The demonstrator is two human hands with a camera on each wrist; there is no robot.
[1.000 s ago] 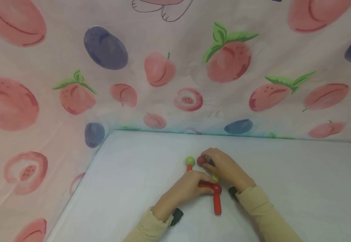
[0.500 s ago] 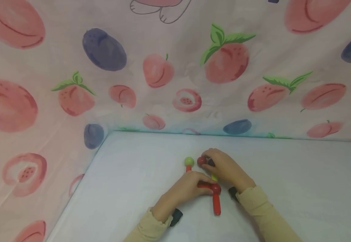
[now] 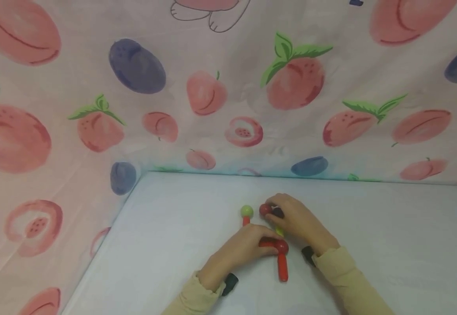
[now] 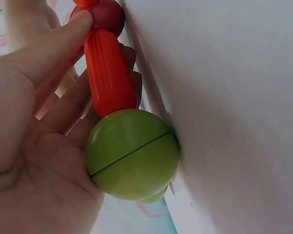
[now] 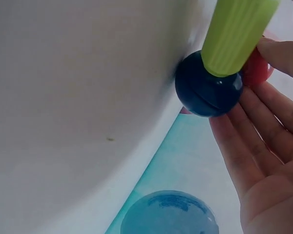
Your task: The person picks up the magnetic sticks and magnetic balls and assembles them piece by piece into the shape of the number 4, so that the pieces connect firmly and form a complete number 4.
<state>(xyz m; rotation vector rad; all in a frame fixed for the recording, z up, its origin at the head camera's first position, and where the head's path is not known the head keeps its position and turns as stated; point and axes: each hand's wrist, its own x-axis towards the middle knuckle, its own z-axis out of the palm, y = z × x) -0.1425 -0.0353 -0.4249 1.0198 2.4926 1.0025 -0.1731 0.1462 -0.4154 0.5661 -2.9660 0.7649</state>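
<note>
My left hand pinches a glossy red ball between thumb and fingers. A red stick runs from that ball back to a green ball by the palm, hidden from the head view. Another red stick points from the held ball towards me. Beyond the left hand, a light green ball caps a further red stick. My right hand holds a second red ball by thumb and fingertips. Against it sits a dark blue ball with a yellow-green stick, partly covered by the hand from above.
The pieces lie on a white table. A fruit-printed cloth hangs behind the far edge and along the left side. Dark wrist-worn devices show below both cuffs.
My right hand and the red ball in it have shifted slightly to the right. The left hand stays in place on its red ball.
</note>
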